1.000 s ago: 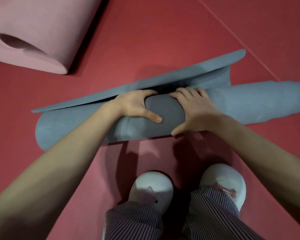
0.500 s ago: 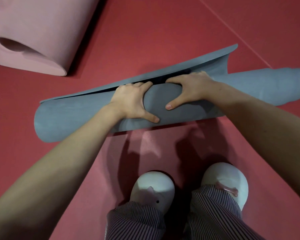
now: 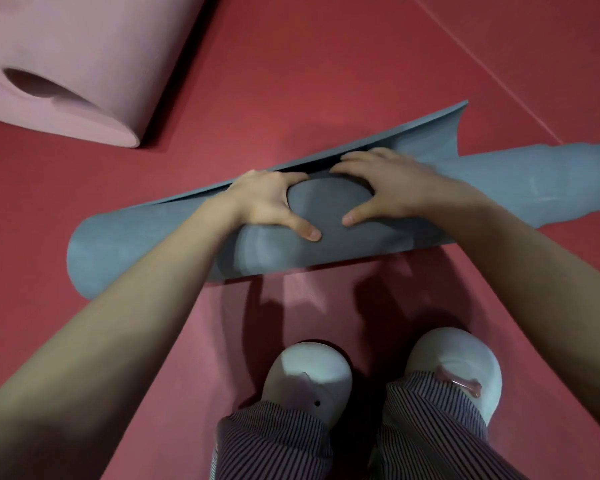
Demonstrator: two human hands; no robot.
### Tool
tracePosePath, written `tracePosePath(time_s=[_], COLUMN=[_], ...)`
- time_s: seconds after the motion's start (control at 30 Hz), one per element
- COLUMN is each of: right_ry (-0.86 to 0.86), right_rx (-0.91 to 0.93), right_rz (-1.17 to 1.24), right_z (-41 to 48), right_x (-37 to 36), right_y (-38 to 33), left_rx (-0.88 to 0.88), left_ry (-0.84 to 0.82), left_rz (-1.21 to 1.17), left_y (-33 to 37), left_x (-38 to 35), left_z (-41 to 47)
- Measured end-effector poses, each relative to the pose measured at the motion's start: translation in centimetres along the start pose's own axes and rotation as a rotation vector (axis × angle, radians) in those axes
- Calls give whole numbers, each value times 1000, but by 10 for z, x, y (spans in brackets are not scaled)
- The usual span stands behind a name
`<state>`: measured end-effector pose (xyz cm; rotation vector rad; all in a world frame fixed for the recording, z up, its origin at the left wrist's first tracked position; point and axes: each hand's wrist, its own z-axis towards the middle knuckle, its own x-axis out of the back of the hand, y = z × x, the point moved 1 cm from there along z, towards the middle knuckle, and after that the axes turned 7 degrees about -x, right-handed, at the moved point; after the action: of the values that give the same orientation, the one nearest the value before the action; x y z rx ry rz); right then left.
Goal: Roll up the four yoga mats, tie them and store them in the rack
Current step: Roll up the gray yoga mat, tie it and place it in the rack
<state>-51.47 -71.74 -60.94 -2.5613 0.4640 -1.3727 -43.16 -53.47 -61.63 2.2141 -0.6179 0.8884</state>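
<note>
You are gripping the grey-blue mat (image 3: 118, 244) at its middle with your left hand (image 3: 269, 202) and right hand (image 3: 392, 188), fingers curling over the far side, thumbs on the near side. The mat is lying rolled across the red floor (image 3: 326, 64), and a pink rolled mat (image 3: 84, 64) is lying far left.

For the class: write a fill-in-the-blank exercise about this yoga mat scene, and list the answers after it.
The left hand and right hand both grip the blue-grey mat, which lies on a ____ floor.
The loosely rolled mat at top left is ____.
The person's trousers have a ____ pattern.
Missing words: red; pink; striped.
</note>
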Motion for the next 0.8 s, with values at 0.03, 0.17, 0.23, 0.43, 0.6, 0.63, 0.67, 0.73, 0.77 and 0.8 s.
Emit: tracePosePath(time_s=[0.03,0.17,0.23,0.43,0.6,0.63,0.67,0.73,0.77,0.8], right_ry=[27,137,132,146,238,227,208,176,171,170], right_rx=[1,9,3,13,-15,-21,-30,-65,-80,-85], right_rz=[-66,-194,-167,16,12,-64,-151,-248,-266,-278], right_z=[-5,-11,-5,10,8,8,8,11,12,14], right_x=[-5,-26,-20,-3,-5,-7,-9,-8,-5,-1], right_y=[-2,-5,-3,2,9,8,7,2,1,-1], left_rx=[1,-23,-30,-67,-20,-17,-17,-28,-33,-37], left_ry=[-14,9,107,268,191,166,141,116,113,113], left_rz=[-15,-25,41,338,234,222,214,187,168,152], left_y=[-1,-2,-2,5,2,2,2,3,3,4], left_x=[2,0,-8,-28,-4,1,5,11,14,16], left_z=[1,1,-7,-15,0,4,7,10,11,11])
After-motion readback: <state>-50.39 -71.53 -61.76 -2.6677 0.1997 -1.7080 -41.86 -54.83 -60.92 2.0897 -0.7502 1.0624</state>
